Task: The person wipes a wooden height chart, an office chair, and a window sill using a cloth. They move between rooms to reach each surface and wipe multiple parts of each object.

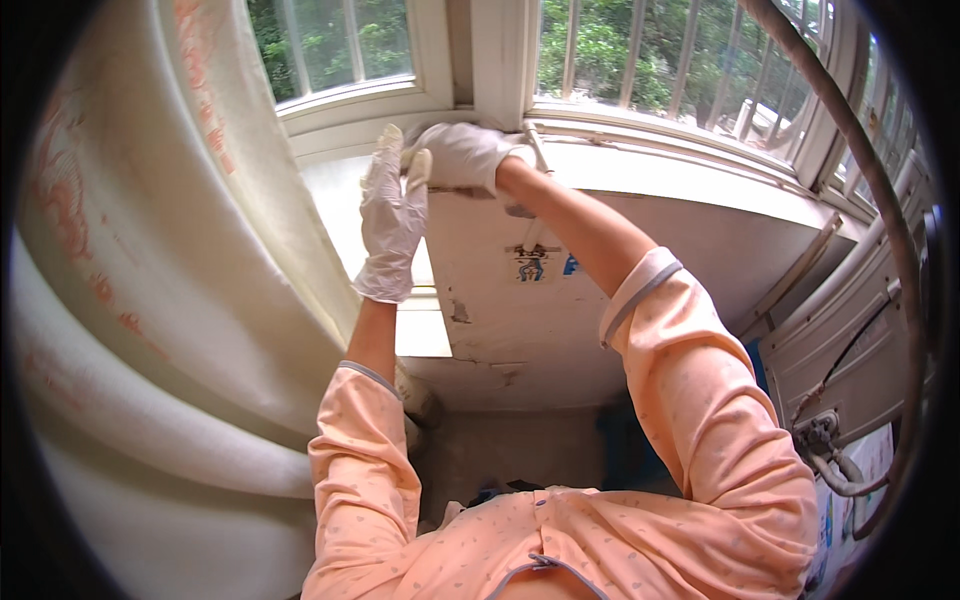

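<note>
My left hand (394, 217), in a thin white glove, is raised beside the cream curtain (289, 225). Its fingers point up towards the window frame, the thumb stands apart, and I see nothing in its grasp. Just to the right, my right hand (461, 154), also in a white glove, reaches over the bright white windowsill (615, 169) below the sliding window frame (360, 120). It is blurred, and its fingers are turned away from me. A greyish smear shows by its fingertips, too blurred to name. Whether the right hand grips anything is hidden.
Below the sill is a wall with chipped paint and a small sticker (532, 268). A thin white pipe (537, 146) stands by my right wrist. To the right, a wrapped hose (862, 135) curves past an air-conditioner unit (840, 352). Metal bars (637, 52) stand outside the glass.
</note>
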The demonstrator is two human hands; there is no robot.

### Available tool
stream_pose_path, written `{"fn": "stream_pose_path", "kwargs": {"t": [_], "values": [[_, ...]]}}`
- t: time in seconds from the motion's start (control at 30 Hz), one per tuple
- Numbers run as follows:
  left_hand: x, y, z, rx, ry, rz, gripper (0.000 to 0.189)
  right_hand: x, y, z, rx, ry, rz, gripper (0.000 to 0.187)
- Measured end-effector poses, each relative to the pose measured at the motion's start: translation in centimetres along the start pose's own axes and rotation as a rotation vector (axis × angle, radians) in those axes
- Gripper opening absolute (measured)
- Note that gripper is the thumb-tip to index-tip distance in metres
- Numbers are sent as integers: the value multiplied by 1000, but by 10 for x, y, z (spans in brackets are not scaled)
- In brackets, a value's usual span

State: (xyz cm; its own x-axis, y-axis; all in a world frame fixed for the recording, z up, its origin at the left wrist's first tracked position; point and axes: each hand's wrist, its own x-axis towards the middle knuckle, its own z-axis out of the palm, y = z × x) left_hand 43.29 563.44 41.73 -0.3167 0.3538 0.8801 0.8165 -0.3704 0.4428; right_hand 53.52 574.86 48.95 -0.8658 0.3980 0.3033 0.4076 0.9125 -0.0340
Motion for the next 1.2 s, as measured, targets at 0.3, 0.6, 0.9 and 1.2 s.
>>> {"fn": "stream_pose_path", "kwargs": {"t": [0.3,0.6,0.9,1.2], "values": [[34,48,20,-323,-247,219,55,-104,21,-78,1130,588,405,27],[53,94,100,-231,-507,243,50,-160,93,-48,302,-74,585,35],[47,93,142,17,-940,420,65,-298,229,-108,-274,77,1052,37],[82,96,209,-129,-210,681,68,-151,238,-92,619,198,396,23]]}}
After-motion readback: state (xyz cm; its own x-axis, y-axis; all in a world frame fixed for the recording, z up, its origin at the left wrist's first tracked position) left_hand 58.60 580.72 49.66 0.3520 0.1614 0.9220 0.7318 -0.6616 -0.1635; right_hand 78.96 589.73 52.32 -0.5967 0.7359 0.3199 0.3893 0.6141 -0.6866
